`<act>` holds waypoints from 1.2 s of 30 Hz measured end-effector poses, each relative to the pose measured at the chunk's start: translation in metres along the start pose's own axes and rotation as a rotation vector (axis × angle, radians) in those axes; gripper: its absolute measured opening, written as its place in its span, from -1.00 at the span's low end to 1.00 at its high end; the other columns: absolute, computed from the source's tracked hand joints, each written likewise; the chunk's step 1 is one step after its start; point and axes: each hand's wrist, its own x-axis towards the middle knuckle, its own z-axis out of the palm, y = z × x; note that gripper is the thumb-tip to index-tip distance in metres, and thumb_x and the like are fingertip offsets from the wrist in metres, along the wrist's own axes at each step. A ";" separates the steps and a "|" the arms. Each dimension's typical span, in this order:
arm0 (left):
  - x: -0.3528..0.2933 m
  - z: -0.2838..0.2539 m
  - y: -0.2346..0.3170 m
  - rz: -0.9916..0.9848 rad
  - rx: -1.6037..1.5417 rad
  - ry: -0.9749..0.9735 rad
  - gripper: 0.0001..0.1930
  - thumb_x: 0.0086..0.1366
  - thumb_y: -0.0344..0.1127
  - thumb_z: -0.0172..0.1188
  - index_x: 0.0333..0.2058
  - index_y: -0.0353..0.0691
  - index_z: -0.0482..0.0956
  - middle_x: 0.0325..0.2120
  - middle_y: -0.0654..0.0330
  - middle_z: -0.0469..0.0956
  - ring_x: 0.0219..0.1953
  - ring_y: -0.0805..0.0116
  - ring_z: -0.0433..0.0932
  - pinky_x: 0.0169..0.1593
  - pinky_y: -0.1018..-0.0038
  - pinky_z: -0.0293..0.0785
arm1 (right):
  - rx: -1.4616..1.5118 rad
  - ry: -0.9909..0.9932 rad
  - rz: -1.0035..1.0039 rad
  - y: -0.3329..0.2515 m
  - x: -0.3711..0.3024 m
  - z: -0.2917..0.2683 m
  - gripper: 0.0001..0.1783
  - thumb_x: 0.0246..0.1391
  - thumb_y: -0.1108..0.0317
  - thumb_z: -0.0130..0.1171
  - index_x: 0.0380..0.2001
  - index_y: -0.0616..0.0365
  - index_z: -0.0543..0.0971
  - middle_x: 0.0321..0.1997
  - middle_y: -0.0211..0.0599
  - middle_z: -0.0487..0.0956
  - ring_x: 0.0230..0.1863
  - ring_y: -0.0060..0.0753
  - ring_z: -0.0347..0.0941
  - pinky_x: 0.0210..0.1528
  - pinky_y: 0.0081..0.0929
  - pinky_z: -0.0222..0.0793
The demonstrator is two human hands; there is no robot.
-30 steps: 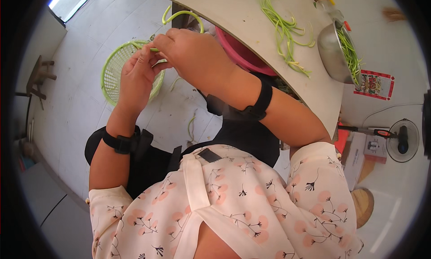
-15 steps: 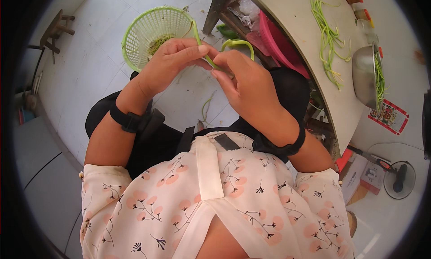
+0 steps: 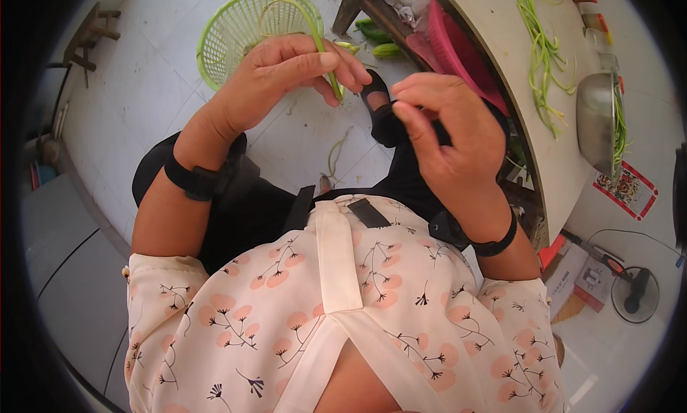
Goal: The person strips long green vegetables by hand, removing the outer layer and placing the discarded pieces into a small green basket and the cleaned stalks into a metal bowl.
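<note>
My left hand (image 3: 286, 69) is closed on a long green stalk that looks like a garlic scape (image 3: 317, 37). The stalk arches up over the knuckles, and its lower end comes out below the fingers. Behind that hand stands a light green plastic basket (image 3: 207, 55); the hand and forearm hide part of it. My right hand (image 3: 454, 127) is raised apart from the left, above my right knee. Its thumb and forefinger tips are close together in a pinch, and anything between them is too small to make out.
To the right is a table (image 3: 494, 26) bearing loose green stalks (image 3: 540, 55), a metal bowl (image 3: 595, 123) of more stalks, and jars (image 3: 594, 21). A pink basin (image 3: 458, 51) sits beneath it. Scraps (image 3: 335, 155) lie on the floor between my legs. A wooden stool (image 3: 89, 33) stands far left.
My hands, together on the stalk before, are now apart. The right hand has moved right and let go of the stalk; the left still holds it, now arching over the basket.
</note>
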 end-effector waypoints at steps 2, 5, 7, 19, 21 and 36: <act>-0.001 -0.002 -0.002 0.030 0.010 -0.040 -0.66 0.41 -0.17 -0.02 -0.34 -0.32 0.61 -0.19 0.05 0.60 -0.14 0.28 0.57 -0.11 0.41 0.51 | -0.146 0.046 0.021 0.008 0.004 -0.009 -0.79 0.06 0.50 0.27 -0.21 0.28 0.55 -0.13 -0.12 0.59 -0.18 -0.35 0.53 -0.17 -0.54 0.43; -0.001 -0.004 -0.003 0.055 -0.007 -0.147 -0.65 0.41 -0.20 -0.03 -0.41 -0.32 0.61 -0.29 0.05 0.62 -0.23 0.31 0.58 -0.19 0.45 0.52 | -0.159 -0.024 0.068 0.033 0.009 0.006 -0.70 0.13 0.39 0.23 -0.08 0.30 0.52 -0.03 -0.12 0.54 -0.10 -0.39 0.48 -0.06 -0.57 0.38; -0.001 -0.002 -0.002 0.052 -0.038 -0.218 -0.64 0.41 -0.20 -0.04 -0.46 -0.31 0.59 -0.34 0.04 0.62 -0.27 0.30 0.58 -0.21 0.46 0.51 | -0.033 -0.091 0.160 0.046 0.001 0.021 -0.65 0.20 0.31 0.17 -0.02 0.30 0.50 -0.01 -0.19 0.52 -0.07 -0.46 0.44 0.00 -0.58 0.33; -0.001 -0.014 0.001 0.072 -0.085 0.020 -0.56 0.49 -0.11 -0.21 -0.61 -0.16 0.22 -0.66 0.27 0.32 -0.52 0.42 0.31 -0.32 0.53 0.30 | 1.045 -0.159 0.740 0.055 -0.009 0.019 -0.73 0.31 0.21 0.06 -0.23 0.23 0.53 -0.37 -0.35 0.59 -0.22 -0.48 0.57 -0.18 -0.60 0.41; 0.001 -0.016 0.000 0.118 -0.100 0.111 -0.56 0.50 -0.10 -0.24 -0.60 -0.13 0.15 -0.69 0.31 0.20 -0.53 0.43 0.25 -0.36 0.53 0.24 | 1.178 -0.053 0.732 0.057 -0.010 0.017 -0.69 0.34 0.18 0.02 -0.16 0.24 0.52 -0.33 -0.31 0.61 -0.27 -0.34 0.63 -0.26 -0.53 0.48; 0.004 -0.024 -0.013 0.231 0.090 0.322 -0.58 0.51 -0.10 -0.20 -0.55 -0.15 0.22 -0.63 0.30 0.28 -0.53 0.45 0.28 -0.33 0.55 0.32 | 0.526 -0.336 0.519 0.060 0.034 0.027 -0.75 0.32 0.34 0.03 -0.08 0.27 0.56 -0.26 -0.28 0.64 -0.18 -0.48 0.58 -0.03 -0.50 0.49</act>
